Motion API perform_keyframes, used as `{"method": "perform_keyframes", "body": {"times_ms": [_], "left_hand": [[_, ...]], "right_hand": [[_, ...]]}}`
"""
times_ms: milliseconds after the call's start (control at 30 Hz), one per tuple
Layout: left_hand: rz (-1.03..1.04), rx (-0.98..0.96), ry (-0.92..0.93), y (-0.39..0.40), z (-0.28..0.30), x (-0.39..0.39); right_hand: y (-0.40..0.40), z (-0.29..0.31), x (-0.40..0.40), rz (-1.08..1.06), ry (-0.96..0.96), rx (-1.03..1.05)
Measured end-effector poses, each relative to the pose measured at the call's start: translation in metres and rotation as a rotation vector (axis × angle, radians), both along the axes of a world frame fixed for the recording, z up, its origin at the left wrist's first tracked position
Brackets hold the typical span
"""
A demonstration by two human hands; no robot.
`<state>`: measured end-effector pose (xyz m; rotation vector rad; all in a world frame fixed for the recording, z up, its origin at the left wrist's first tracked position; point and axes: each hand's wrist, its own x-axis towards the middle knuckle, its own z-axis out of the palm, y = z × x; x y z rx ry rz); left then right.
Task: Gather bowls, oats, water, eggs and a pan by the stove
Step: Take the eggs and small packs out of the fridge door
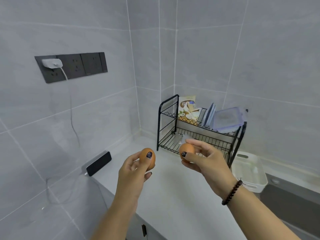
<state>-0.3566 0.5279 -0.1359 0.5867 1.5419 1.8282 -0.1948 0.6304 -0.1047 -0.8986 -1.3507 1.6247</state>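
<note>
My left hand [134,170] holds a brown egg [146,157] between thumb and fingers, above the white counter [166,193]. My right hand [206,161] grips a second brown egg [187,150], just in front of the black wire rack [199,135]. Both eggs are lifted off the counter. A printed food bag [187,110] stands on the rack's upper shelf; I cannot read what it holds. No bowls, water, pan or stove are in view.
The rack's top shelf also carries upright lids [209,114] and a clear plastic box [228,120]. A white tray [249,170] sits right of the rack. A phone [98,163] leans on the tiled wall, wired to the socket strip [71,67].
</note>
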Motion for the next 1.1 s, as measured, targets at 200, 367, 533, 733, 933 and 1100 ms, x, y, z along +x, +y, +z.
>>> {"method": "perform_keyframes", "body": {"times_ms": [200,367,533,733,933,1100], "left_hand": [[-0.094,-0.038,-0.002,0.075,-0.027,-0.089],[-0.213,-0.103,0.015,0.141,-0.045,-0.165],[-0.298,-0.161,0.029,0.187,-0.065,-0.208],[-0.406,-0.242,0.02,0.223,-0.091,-0.225],[-0.473,-0.24,0.005,0.248,-0.095,-0.224],[-0.506,-0.212,-0.001,0.256,-0.09,-0.21]], "right_hand": [[0.055,-0.027,-0.07,-0.112,-0.046,-0.029],[0.096,-0.047,-0.139,-0.247,-0.076,-0.125],[0.12,-0.07,-0.183,-0.337,-0.093,-0.198],[0.143,-0.088,-0.206,-0.394,-0.161,-0.27],[0.159,-0.085,-0.21,-0.44,-0.142,-0.269],[0.163,-0.079,-0.197,-0.434,-0.178,-0.236]]}}
